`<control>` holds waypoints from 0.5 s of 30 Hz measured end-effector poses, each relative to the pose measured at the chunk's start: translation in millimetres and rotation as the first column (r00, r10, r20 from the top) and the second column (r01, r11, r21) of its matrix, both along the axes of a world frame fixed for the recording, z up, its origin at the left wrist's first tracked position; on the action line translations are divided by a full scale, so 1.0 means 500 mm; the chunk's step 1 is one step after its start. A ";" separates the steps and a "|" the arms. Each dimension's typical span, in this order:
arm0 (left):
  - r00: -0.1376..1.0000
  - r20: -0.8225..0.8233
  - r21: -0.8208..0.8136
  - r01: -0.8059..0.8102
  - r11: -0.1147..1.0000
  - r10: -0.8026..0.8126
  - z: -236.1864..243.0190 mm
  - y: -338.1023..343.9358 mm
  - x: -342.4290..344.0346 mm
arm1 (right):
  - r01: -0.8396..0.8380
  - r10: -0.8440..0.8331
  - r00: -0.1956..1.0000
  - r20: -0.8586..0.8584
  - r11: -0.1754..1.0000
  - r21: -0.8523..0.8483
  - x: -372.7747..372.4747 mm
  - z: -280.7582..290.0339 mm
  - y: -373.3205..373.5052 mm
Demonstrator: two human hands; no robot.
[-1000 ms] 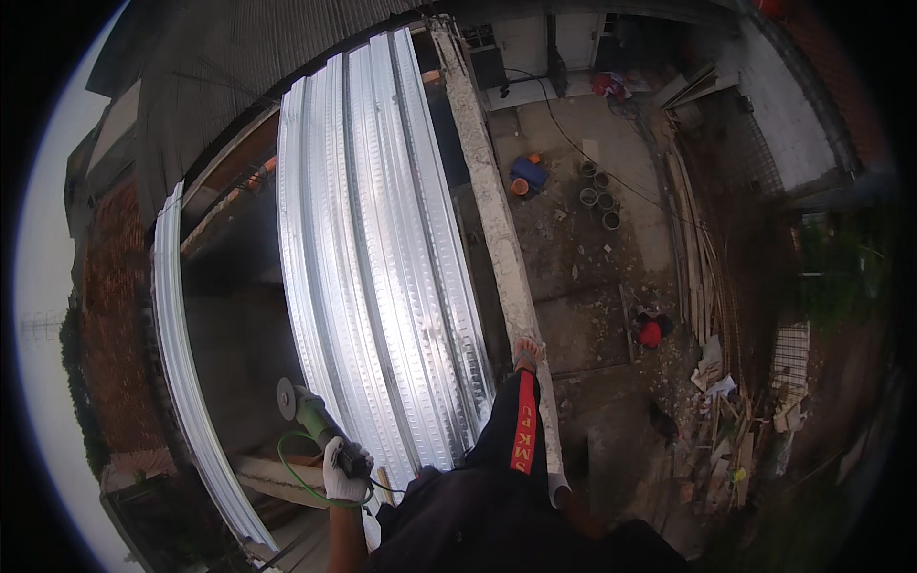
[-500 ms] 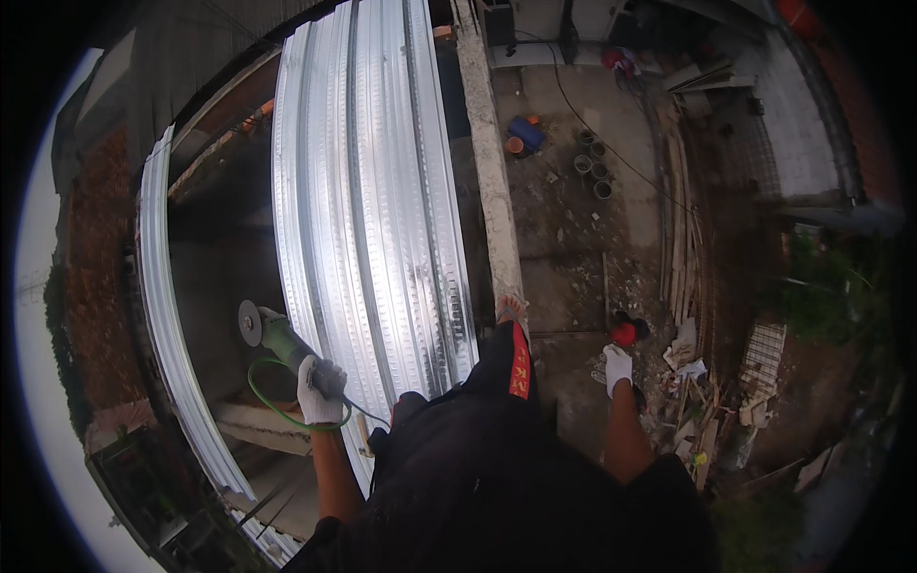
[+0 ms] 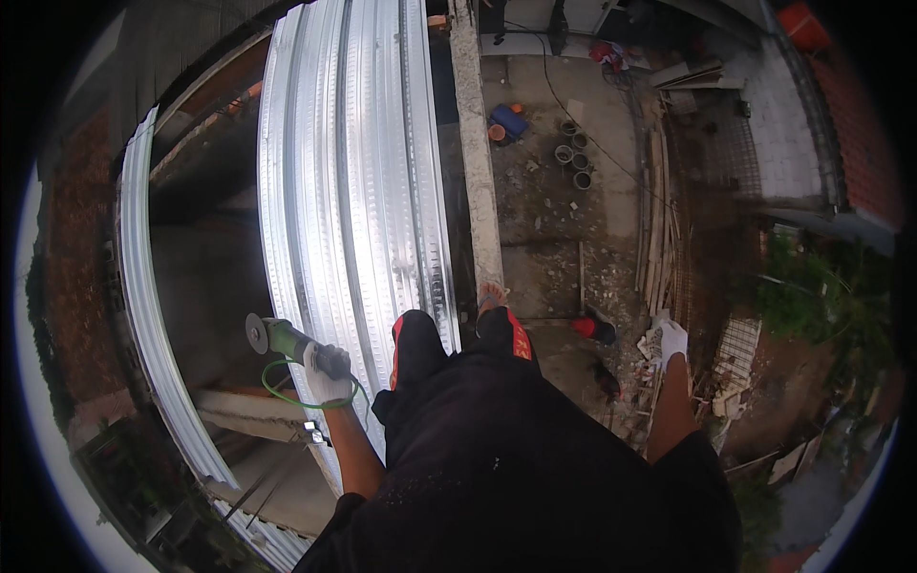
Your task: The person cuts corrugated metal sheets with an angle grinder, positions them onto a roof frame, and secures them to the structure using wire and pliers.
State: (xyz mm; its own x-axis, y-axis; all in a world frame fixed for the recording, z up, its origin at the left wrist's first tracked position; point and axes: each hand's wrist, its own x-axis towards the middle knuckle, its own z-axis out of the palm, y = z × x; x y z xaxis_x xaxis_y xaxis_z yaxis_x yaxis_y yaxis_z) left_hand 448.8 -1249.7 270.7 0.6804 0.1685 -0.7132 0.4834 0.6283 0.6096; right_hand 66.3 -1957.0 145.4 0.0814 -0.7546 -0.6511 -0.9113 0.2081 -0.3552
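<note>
My left hand (image 3: 328,374), in a white glove, is wrapped round the body of a green angle grinder (image 3: 284,338). The grinder's disc points left, over the gap beside the ribbed metal decking sheets (image 3: 349,181). A green cord (image 3: 279,393) loops below that hand. My right hand (image 3: 672,342), gloved too, is held out to the right above the ground below. Its fingers look stretched out, and nothing shows in them. One of my feet (image 3: 492,295) stands on the narrow concrete beam (image 3: 475,162) along the decking's right edge.
Far below on the right are several round pots (image 3: 571,155), a blue container (image 3: 509,119) and long timber planks (image 3: 656,210). A red and dark shape (image 3: 594,329) down there is unclear. Another metal strip (image 3: 143,248) lies left of a dark opening (image 3: 205,258). A concrete crossbeam (image 3: 250,413) spans it.
My right hand has swung outward to the right and its fingers have spread. The left hand still grips the angle grinder. The whole view has shifted, and my left knee now shows over the decking.
</note>
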 end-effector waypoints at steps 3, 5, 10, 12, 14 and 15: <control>1.000 -0.025 0.080 -0.005 0.997 0.007 0.030 -0.018 -0.020 | 0.038 -0.035 0.994 0.107 0.999 -0.025 0.062 0.051 -0.040; 0.999 -0.035 0.123 -0.036 0.992 0.041 0.059 -0.032 -0.034 | 0.061 -0.046 0.976 0.214 0.996 -0.063 0.100 0.063 -0.075; 0.995 -0.057 0.098 -0.070 0.993 0.076 0.038 -0.078 -0.007 | 0.132 -0.095 0.914 0.393 0.989 -0.068 0.089 0.023 -0.195; 0.998 -0.039 0.061 -0.038 0.997 0.041 0.020 -0.104 0.004 | 0.224 -0.192 0.897 0.399 0.974 -0.034 0.107 0.071 -0.193; 0.998 -0.045 0.045 -0.040 0.998 0.042 0.005 -0.128 0.022 | 0.307 -0.284 0.869 0.406 0.952 0.008 0.150 0.137 -0.197; 0.998 -0.045 0.069 -0.052 0.996 0.055 0.004 -0.123 0.025 | 0.334 -0.323 0.853 0.411 0.941 0.046 0.207 0.195 -0.162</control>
